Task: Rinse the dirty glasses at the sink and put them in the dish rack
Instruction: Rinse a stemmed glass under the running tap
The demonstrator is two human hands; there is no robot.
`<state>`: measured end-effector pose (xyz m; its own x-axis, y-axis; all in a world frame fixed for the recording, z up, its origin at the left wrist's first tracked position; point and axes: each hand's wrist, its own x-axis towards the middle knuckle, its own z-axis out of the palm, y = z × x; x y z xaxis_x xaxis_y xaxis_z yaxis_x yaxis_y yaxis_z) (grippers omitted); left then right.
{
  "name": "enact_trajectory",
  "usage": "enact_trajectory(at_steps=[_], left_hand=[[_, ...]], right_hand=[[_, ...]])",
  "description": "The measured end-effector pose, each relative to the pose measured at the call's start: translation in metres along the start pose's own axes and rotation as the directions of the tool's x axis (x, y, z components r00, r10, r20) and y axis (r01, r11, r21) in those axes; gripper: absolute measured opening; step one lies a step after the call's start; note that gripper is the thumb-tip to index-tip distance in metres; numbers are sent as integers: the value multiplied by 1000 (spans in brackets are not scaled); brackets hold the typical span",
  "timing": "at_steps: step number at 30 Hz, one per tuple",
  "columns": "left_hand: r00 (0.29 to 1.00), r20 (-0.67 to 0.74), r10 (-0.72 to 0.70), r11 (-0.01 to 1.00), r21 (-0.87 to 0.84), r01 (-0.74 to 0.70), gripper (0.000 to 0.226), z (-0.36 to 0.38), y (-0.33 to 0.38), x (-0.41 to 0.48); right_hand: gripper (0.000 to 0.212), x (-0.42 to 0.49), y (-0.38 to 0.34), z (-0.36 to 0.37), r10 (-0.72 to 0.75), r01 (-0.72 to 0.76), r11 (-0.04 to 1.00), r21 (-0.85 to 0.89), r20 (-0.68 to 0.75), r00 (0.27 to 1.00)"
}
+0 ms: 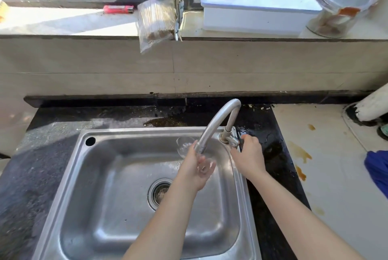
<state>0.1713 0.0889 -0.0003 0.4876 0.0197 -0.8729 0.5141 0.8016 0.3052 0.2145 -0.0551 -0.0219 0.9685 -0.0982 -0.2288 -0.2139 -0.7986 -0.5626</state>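
A dark stone desk (42, 154) holds a steel sink (63, 186), with a puddle (165, 122) behind it. Above, the windowsill (63, 22) carries a red lighter (118, 9), a bag of chopsticks (156, 22), a white box (256, 7) and a jar (340, 5).

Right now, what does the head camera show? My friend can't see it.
The left hand holds a clear glass under the faucet spout, over a steel sink. The right hand grips the faucet handle. A sunny window ledge sits above.
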Motion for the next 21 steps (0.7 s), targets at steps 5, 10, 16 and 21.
enact_trajectory(at_steps=[5,10,16,21], left_hand=[[998,43,-46,931,-361,58,27,16,11,-7],[988,70,-134,853,-500,151,29,19,18,-6],[984,77,-161,973,-156,171,18,-4,8,2],[976,106,-191,970,-129,204,41,-22,7,-1]], right_hand=[[33,11,4,9,-75,92,977,-190,93,993],[32,16,2,12,-169,176,902,-395,53,984],[31,26,-4,8,-200,198,827,-526,55,978],[28,29,-6,5,-193,206,850,-485,78,978]])
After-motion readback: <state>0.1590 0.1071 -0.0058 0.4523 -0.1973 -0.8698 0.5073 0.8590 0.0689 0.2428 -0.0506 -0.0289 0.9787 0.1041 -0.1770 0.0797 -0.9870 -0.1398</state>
